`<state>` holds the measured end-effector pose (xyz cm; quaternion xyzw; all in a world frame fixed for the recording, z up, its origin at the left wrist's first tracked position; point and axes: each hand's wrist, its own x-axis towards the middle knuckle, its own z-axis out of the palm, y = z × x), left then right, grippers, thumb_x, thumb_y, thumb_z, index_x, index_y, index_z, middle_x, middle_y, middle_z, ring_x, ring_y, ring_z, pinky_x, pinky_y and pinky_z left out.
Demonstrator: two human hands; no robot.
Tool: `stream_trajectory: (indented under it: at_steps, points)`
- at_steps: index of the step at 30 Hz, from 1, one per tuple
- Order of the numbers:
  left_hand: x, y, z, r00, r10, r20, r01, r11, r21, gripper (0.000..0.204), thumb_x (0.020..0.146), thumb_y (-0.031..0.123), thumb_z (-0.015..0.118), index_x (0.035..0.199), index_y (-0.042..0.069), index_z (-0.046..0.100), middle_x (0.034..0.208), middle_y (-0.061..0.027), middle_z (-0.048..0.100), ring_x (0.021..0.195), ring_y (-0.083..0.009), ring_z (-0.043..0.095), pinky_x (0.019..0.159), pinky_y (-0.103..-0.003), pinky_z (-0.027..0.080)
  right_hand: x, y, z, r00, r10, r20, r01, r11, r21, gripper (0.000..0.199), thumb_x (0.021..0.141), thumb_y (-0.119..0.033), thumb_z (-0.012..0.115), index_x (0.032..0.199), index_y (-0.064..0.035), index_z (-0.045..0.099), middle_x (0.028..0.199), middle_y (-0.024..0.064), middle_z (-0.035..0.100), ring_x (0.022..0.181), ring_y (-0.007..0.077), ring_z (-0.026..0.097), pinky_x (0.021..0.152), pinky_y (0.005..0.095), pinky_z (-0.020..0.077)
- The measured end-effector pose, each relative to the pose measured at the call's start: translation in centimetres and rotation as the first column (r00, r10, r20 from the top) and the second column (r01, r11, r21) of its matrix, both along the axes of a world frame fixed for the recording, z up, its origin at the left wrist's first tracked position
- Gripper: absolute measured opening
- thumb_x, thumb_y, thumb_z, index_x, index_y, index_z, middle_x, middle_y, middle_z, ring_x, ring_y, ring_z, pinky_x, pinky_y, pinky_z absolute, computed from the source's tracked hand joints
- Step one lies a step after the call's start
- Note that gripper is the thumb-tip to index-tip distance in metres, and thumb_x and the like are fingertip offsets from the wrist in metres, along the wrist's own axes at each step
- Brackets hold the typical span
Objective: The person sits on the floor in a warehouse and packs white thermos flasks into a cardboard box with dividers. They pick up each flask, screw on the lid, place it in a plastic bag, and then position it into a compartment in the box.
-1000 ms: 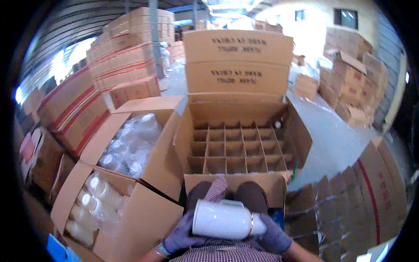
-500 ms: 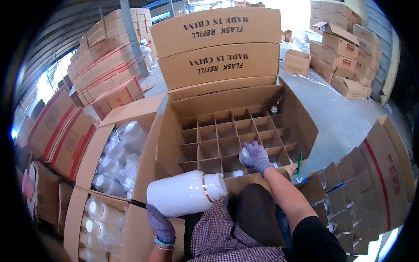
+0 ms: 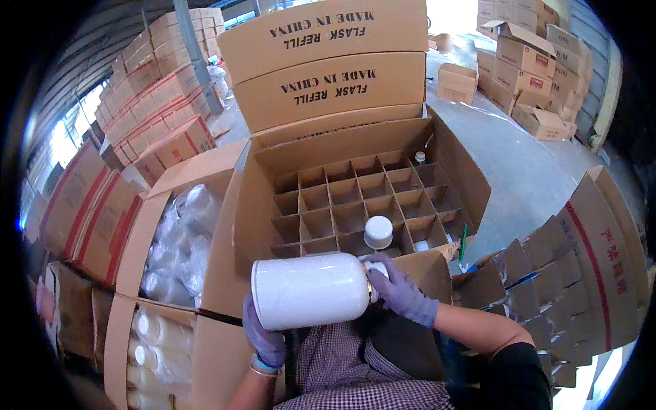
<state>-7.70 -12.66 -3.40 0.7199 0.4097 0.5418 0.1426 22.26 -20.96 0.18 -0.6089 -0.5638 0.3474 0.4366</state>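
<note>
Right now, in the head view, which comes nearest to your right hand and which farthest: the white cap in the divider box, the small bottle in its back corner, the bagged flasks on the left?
From the right hand:
1. White cap, just beyond it.
2. Small bottle, far corner cell.
3. Bagged flasks, left box.

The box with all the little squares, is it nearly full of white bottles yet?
Not nearly. The divided carton holds only one white flask standing in a front cell, and a small cap shows in a back cell. The other cells in view look empty. Another white flask lies sideways between the gloved left hand and right hand. More wrapped flasks wait in the open box at left.
</note>
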Motion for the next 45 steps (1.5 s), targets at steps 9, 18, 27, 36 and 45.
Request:
stream_trajectory:
  at_steps: [9,18,27,36,45]
  points:
    - [3.4,-2.3,7.0,0.906,-0.311,0.286,0.377,0.901,-0.214,0.109,0.065,0.077,0.076,0.133,-0.001,0.043,0.149,-0.0214,0.039,0.134,-0.0323,0.044,0.108,-0.045,0.039,2.5,-0.4,3.6,0.991,-0.122,-0.063,0.134,0.961,0.240,0.035,0.097,-0.018,0.053,0.129,-0.0031,0.054,0.122,0.0202,0.062,0.113,0.0317,0.061,0.098,0.0398,0.0476]
    - [1.0,-1.8,8.8,0.742,-0.645,0.180,0.668,0.695,-0.266,0.167,0.038,0.089,0.077,0.158,-0.001,0.003,0.159,-0.0234,0.018,0.150,-0.0360,0.019,0.122,-0.049,0.016,2.7,-1.9,1.1,0.972,-0.012,0.235,-0.042,0.973,0.225,0.036,0.089,-0.004,0.063,0.125,-0.0050,0.055,0.118,0.0157,0.065,0.113,0.0268,0.062,0.097,0.0369,0.0484]
    - [3.0,-5.1,8.2,0.731,-0.352,0.584,0.586,0.763,-0.274,0.139,0.063,0.086,0.069,0.159,0.003,0.012,0.152,-0.0165,0.035,0.139,-0.0304,0.041,0.114,-0.046,0.037,-0.5,-2.0,6.0,0.936,-0.308,0.171,0.180,0.835,0.521,0.019,0.091,-0.006,0.056,0.108,-0.0002,0.063,0.107,0.0130,0.066,0.095,0.0253,0.063,0.087,0.0345,0.0495]
    - [0.1,-4.1,3.9,0.368,-0.130,0.921,0.930,0.065,-0.363,0.097,0.090,0.080,0.037,0.155,0.008,0.033,0.156,-0.0170,0.039,0.142,-0.0346,0.041,0.118,-0.050,0.034,-4.0,-8.2,15.4,0.675,-0.143,0.724,-0.583,0.498,0.642,0.040,0.072,-0.033,0.079,0.107,-0.0163,0.068,0.088,0.0061,0.060,0.070,0.0217,0.060,0.058,0.0355,0.0453]
    - [-1.8,-6.1,5.9,0.724,-0.554,0.410,0.650,0.747,-0.139,0.117,0.066,0.075,0.070,0.153,0.007,0.031,0.149,-0.0186,0.040,0.136,-0.0333,0.043,0.114,-0.052,0.035,-1.1,-5.0,6.9,0.991,0.097,-0.095,-0.072,0.968,0.239,0.055,0.083,-0.030,0.074,0.126,-0.0020,0.054,0.124,0.0226,0.060,0.109,0.0345,0.062,0.097,0.0423,0.0486]
